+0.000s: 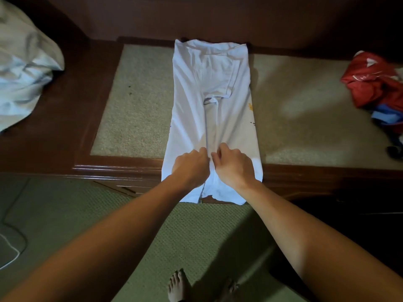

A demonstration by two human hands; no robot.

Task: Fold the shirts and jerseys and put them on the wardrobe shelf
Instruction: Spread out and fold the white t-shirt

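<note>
A white shirt lies flat on the padded wooden bench, both sides folded in to a long strip, sleeves tucked at the middle. Its hem hangs over the bench's front edge. My left hand and my right hand sit side by side on the lower part of the shirt, fingers curled and pinching the cloth where the two folded edges meet. A crumpled red jersey with a blue garment under it lies at the bench's right end.
A pale bundle of bedding sits at the left. Dark wood panelling runs behind the bench. Green carpet covers the floor, with a white cable at the left and bare feet below.
</note>
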